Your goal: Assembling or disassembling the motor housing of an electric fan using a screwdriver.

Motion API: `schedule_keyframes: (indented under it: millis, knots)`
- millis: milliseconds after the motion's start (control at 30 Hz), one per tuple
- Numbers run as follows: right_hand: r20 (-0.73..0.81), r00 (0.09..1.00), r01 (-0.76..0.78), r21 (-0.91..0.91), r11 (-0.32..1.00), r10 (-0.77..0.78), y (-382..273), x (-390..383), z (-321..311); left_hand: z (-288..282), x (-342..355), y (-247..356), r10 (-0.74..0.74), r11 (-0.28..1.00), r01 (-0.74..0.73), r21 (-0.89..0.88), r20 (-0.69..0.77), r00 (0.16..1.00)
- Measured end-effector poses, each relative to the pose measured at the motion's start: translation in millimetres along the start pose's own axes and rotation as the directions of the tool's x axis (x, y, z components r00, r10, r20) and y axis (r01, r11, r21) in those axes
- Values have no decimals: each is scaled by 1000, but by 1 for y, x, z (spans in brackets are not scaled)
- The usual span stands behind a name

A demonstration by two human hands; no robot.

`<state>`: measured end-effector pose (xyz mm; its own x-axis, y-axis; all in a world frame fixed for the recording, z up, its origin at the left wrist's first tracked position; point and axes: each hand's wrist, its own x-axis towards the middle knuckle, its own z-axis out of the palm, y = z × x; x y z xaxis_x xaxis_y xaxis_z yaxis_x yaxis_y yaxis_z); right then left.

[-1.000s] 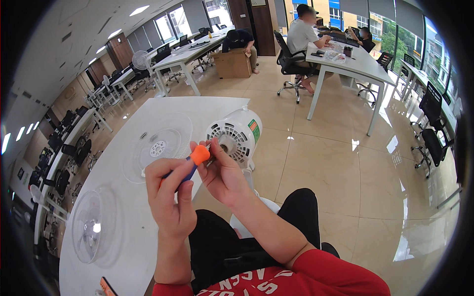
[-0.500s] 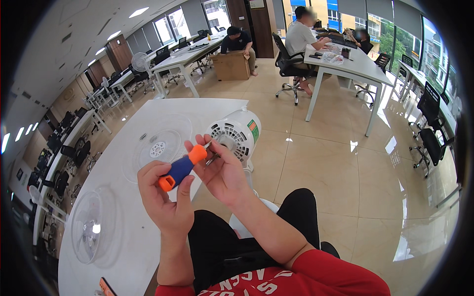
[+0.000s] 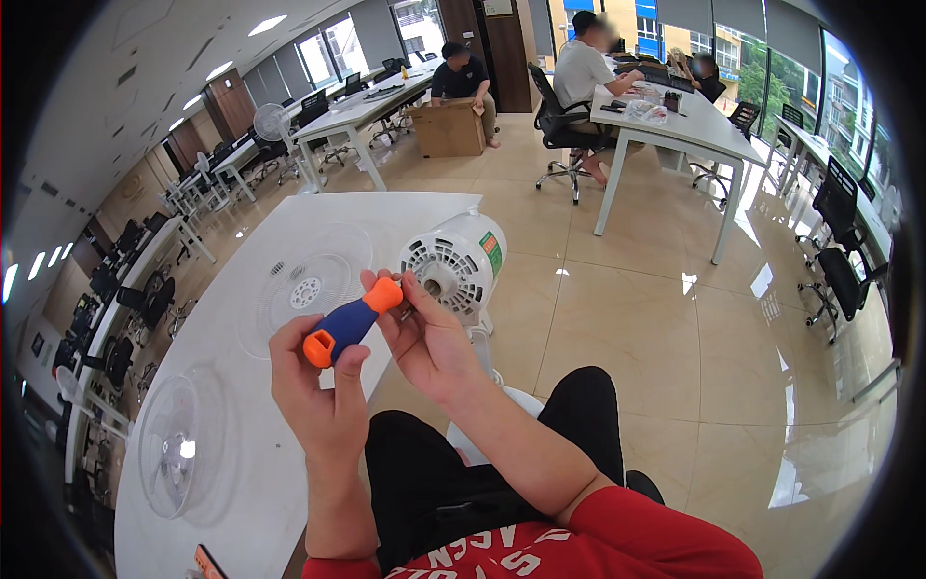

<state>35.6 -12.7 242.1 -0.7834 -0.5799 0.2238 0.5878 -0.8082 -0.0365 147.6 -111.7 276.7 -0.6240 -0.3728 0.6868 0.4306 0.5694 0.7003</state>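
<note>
A screwdriver (image 3: 340, 328) with a blue and orange handle is tilted between my hands, its butt end low and to the left. My left hand (image 3: 323, 400) closes on the handle with thumb and fingers. At the front end, the fingers of my right hand (image 3: 431, 345) pinch together around the shaft, which they mostly hide. Just beyond them is a white fan motor housing (image 3: 463, 256) with vent slots and a central shaft. It stands upright past the table's right edge. A round wire-like fan grille (image 3: 307, 291) lies flat on the table.
The white table (image 3: 265, 425) runs along my left. A clear fan blade (image 3: 172, 454) rests near its left edge, and an orange object (image 3: 208, 560) shows at the bottom. Beyond are people at desks, a cardboard box (image 3: 449, 133) and office chairs (image 3: 567, 125).
The screwdriver has turned slightly, so its butt end faces me more. My right fingers have closed in at its orange collar, and less of the shaft shows.
</note>
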Motion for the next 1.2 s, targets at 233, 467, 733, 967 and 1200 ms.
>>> schedule_keyframes:
  millis: [233,467,733,967,1200]
  knots:
    - [39,999,-19,-69,997,21,-7,-5,2,8,7,16,285,943,-303,139,134,949]
    - [29,995,-95,-33,995,96,-2,-2,0,7,18,11,282,947,-295,126,107,953]
    - [-23,1000,-20,-22,1000,19,0,-3,5,14,17,24,438,872,-460,165,152,886]
    - [20,1000,24,-46,999,-23,6,1,7,4,21,19,166,914,-171,367,47,985]
    - [-29,999,-46,-19,999,45,9,-5,10,-2,22,34,393,829,-470,304,281,875]
